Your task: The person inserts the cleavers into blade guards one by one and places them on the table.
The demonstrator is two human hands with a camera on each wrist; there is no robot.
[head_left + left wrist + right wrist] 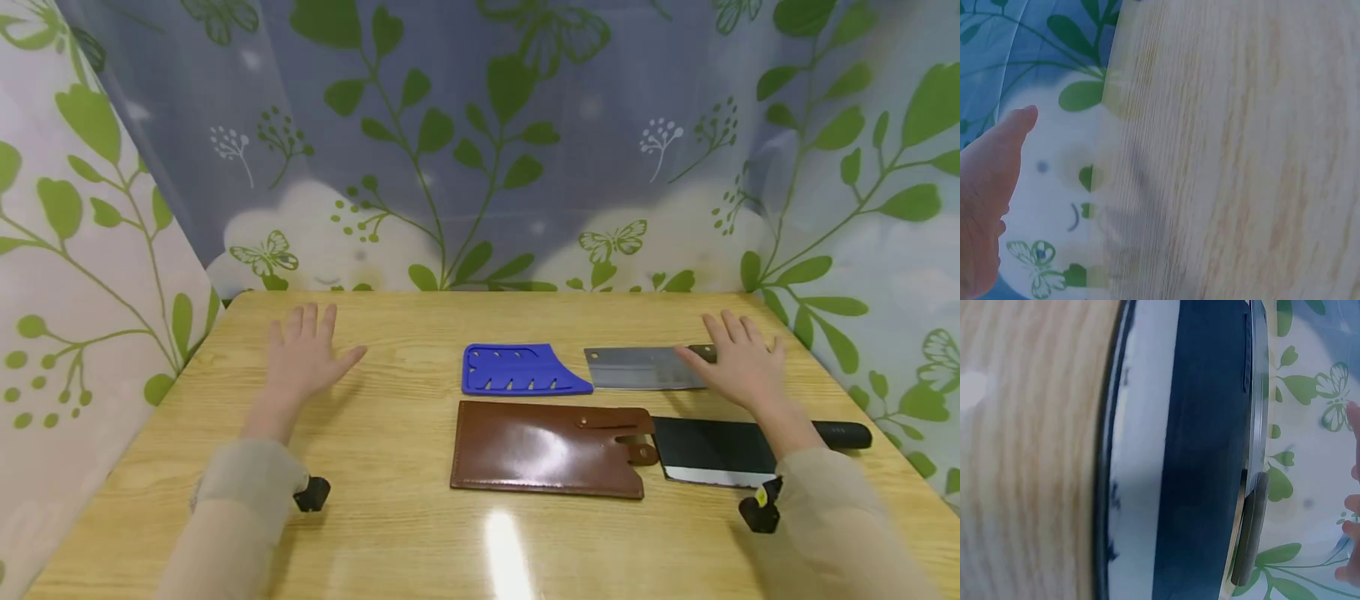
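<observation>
Partly hidden: steel cleaver (641,368) handle.

No readable text shows anywhere; the blurred wrist views may hide small marks.

The wooden table (390,533) is looking smooth and shiny. The brown leather pouch (540,448) is gleaming too. The blue plastic cover (517,369) is looking dull. The grey metal cleaver (637,368) is looking matt. The curtain (480,142) is thin cloth.
</observation>
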